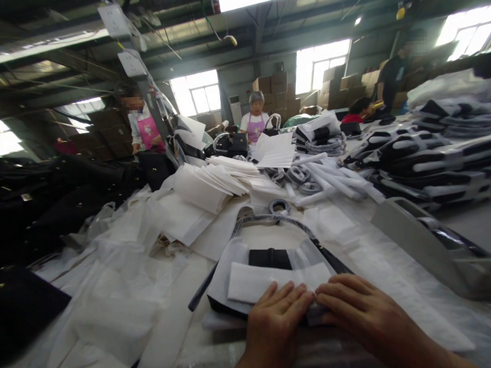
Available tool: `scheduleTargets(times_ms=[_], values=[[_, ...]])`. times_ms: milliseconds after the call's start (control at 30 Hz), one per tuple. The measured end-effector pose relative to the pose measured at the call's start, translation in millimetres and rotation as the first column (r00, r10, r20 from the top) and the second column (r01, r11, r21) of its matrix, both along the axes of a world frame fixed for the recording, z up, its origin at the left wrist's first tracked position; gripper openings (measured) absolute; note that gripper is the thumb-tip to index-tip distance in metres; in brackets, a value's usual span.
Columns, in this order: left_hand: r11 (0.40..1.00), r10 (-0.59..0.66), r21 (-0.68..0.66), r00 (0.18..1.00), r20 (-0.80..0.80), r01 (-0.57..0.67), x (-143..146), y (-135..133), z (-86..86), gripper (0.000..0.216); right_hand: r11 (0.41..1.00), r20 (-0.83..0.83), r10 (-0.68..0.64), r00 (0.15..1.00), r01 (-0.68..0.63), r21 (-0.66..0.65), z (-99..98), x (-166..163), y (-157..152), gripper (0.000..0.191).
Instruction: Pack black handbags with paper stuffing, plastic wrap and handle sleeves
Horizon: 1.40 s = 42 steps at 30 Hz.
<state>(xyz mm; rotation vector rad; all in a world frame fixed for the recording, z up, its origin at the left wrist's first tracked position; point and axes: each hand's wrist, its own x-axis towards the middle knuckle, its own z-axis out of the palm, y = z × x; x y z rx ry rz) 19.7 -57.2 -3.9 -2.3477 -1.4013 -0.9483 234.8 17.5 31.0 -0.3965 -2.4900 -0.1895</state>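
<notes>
A black handbag (pixel 269 258) lies flat on the table in front of me, partly wrapped in white tissue paper (pixel 250 281), its wrapped handle (pixel 272 220) arching away from me. My left hand (pixel 277 319) lies palm down on the near edge of the paper, fingers stretched out. Beside it, my right hand (pixel 359 304) also presses flat on the wrapping, fingers extended toward the left hand. Neither hand grips anything.
Loose white dust bags and plastic (pixel 123 289) cover the table at left. Stacks of folded white paper (pixel 212 183) and wrapped bags (pixel 433 157) lie further back. A grey tray (pixel 433 245) sits at right. Other people (pixel 255 123) work at the far end.
</notes>
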Motion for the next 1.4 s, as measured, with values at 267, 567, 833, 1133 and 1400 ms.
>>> scheduleTargets(times_ms=[267,567,833,1133,1400], values=[[0.983,-0.015,-0.182,0.994,0.112,0.035,4.2,-6.0,13.9,0.057,0.999,0.047,0.008,0.999,-0.011,0.046,0.5,-9.1,3.1,0.036],[0.991,0.066,0.112,0.992,0.106,-0.078,13.8,5.6,-7.9,0.027,0.999,0.006,0.018,1.0,-0.018,0.027,-6.2,-6.9,0.9,0.036],[0.987,0.038,0.159,0.999,-0.013,-0.035,7.3,5.3,-7.6,0.031,0.998,0.001,0.06,0.998,-0.06,-0.03,-5.1,1.3,5.0,0.037],[0.97,0.055,0.241,0.996,-0.064,-0.038,7.8,2.1,-11.6,0.032,0.983,0.071,0.022,0.997,-0.034,0.179,-39.1,41.7,-20.3,0.041],[0.978,0.047,0.209,0.994,-0.095,-0.026,6.3,-0.3,-10.7,0.035,0.98,0.074,0.128,0.989,-0.137,0.147,-76.0,40.6,-43.6,0.034]])
